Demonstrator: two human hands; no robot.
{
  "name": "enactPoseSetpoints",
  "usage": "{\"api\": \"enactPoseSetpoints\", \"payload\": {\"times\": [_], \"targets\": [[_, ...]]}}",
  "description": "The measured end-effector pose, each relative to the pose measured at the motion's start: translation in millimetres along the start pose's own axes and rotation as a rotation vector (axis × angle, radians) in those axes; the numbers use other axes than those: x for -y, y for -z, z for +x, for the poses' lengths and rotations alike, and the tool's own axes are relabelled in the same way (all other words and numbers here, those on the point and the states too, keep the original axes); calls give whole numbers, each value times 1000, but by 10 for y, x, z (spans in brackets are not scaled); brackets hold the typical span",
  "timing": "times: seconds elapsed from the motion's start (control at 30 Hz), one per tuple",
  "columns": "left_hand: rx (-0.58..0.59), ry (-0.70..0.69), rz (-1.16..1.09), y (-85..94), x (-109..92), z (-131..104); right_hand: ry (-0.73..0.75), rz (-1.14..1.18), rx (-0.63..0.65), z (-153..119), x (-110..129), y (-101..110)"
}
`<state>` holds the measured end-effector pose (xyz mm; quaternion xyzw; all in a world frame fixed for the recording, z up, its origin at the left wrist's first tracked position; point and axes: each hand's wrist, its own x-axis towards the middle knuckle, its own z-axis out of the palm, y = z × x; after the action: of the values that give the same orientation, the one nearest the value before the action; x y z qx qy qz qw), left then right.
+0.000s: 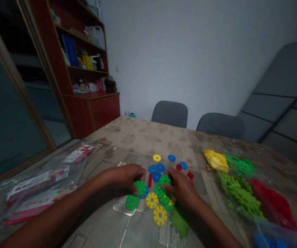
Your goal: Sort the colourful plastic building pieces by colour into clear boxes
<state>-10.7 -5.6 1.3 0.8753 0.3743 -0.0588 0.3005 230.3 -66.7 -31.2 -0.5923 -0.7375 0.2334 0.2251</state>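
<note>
My left hand (130, 175) is closed around the edge of a green notched disc (140, 188), with a blue disc partly behind it. Just below lies another green disc (132, 202). My right hand (180, 186) pinches a green disc (165, 181) within a cluster of overlapping green discs. Between and below the hands are two yellow discs (160, 215). Beyond them, blue discs (160, 167) lie on the table with a small yellow disc (157, 157) and a red strip (150, 180). Small red squares (190, 175) sit past my right hand.
Clear bags with printed cards (38, 182) lie at the left. On the right are yellow pieces (216, 160), a tray of light green pieces (243, 196), red pieces (277, 201) and a blue-filled container. A green jagged piece (179, 222) lies near my right forearm. Two grey chairs (170, 113) stand behind.
</note>
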Motion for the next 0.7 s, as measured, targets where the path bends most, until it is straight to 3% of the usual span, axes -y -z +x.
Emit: {"api": "enactPoseSetpoints", "payload": {"times": [0.1,0.23,0.37,0.5,0.7], "targets": [[-5,-28,-13,14,6,-2,1,49,17,30,-1,64],[-19,-68,-25,88,43,-54,30,119,130,-15,30,156],[67,-80,-32,123,23,-159,47,82,235,-145,49,140],[186,7,126,63,-172,-227,-17,-50,237,-227,1,38],[128,180,449,-11,-401,-252,-44,-130,232,-227,-6,16]]}}
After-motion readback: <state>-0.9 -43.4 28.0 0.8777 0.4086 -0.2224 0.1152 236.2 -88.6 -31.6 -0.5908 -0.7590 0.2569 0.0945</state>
